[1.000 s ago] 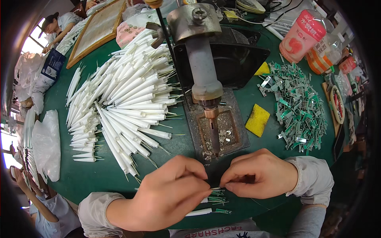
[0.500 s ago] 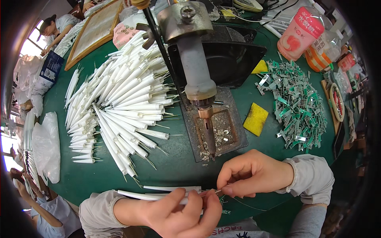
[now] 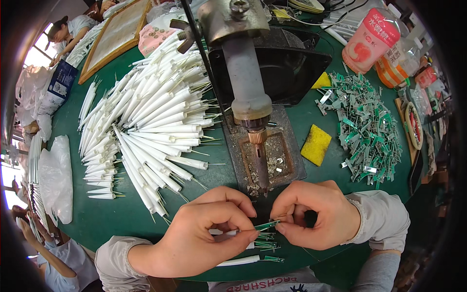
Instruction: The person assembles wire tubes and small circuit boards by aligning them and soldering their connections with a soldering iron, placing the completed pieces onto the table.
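Note:
Between my hands is a narrow green circuit board (image 3: 266, 226). My left hand (image 3: 209, 228) pinches its left end between thumb and forefinger. My right hand (image 3: 316, 214) is closed at the board's other end, where thumb and forefinger hold a thin wire that trails below the hand; the exact grip is partly hidden. Under my left hand lie white tapered tubes (image 3: 239, 261) with green boards at their ends, partly covered by the hand. Just beyond my fingertips a clamped soldering iron (image 3: 261, 165) points down over a dirty metal tray (image 3: 297, 168).
A large fan of white tubes with wire ends (image 3: 160, 112) covers the left. At right are a heap of small green boards (image 3: 367, 131), a yellow sponge (image 3: 316, 145) and a pink-labelled bottle (image 3: 372, 41). A black fan-like housing (image 3: 292, 73) stands behind the iron. Other people sit at far left.
My left hand has risen and turned, and now pinches a green board in view. My right hand stays nearly in place. The boards on the tubes below have come into view.

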`<state>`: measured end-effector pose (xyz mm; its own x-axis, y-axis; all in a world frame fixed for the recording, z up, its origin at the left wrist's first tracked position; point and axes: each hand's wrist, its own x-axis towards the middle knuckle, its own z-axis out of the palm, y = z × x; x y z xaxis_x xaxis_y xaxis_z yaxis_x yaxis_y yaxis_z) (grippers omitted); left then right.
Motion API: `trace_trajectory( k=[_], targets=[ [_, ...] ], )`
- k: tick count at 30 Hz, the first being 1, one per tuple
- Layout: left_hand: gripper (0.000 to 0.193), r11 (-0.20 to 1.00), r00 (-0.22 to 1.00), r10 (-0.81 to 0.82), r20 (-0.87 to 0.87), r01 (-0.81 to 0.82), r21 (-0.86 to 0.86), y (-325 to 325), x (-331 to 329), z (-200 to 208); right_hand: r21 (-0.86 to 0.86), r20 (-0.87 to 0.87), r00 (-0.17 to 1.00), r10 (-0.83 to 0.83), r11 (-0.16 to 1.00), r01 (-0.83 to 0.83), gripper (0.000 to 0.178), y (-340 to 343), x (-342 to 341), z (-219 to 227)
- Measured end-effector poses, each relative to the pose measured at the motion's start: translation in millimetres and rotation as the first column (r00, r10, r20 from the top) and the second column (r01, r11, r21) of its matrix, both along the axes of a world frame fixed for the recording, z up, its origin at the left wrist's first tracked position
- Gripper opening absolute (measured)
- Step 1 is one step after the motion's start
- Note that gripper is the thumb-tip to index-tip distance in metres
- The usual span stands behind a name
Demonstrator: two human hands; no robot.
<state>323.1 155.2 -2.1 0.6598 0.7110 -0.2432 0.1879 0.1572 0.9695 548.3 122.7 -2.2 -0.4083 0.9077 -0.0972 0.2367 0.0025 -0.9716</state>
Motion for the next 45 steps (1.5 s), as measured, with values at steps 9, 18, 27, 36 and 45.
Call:
trace_trajectory(
  k=[9,18,27,36,45],
  targets=[
    [0.009,0.964,1.0,-0.012,-0.019,0.017,0.265,-0.5,2.2,-1.6,-0.003,-0.044,0.999,-0.007,1.0,0.007,0.013,-0.9,-0.9,-3.6],
    [0.012,0.974,0.998,-0.025,-0.057,0.037,0.223,-1.9,1.4,1.5,0.08,-0.013,0.999,0.03,0.996,-0.029,0.013,-0.3,-1.4,-2.7],
    [0.012,0.979,0.998,0.009,-0.068,0.005,0.202,-2.5,1.6,2.8,0.068,-0.009,0.999,0.04,0.997,-0.039,0.013,0.3,-0.6,-3.8],
    [0.012,0.961,0.999,-0.024,-0.045,0.035,0.273,-2.3,2.3,0.4,0.088,-0.021,0.999,0.048,0.995,-0.046,0.012,1.0,-0.4,-5.5],
    [0.009,0.988,1.0,-0.011,-0.016,0.013,0.151,-0.3,2.1,1.6,0.039,-0.061,0.997,0.041,0.998,-0.039,0.012,1.8,0.3,-5.6]
  ],
)
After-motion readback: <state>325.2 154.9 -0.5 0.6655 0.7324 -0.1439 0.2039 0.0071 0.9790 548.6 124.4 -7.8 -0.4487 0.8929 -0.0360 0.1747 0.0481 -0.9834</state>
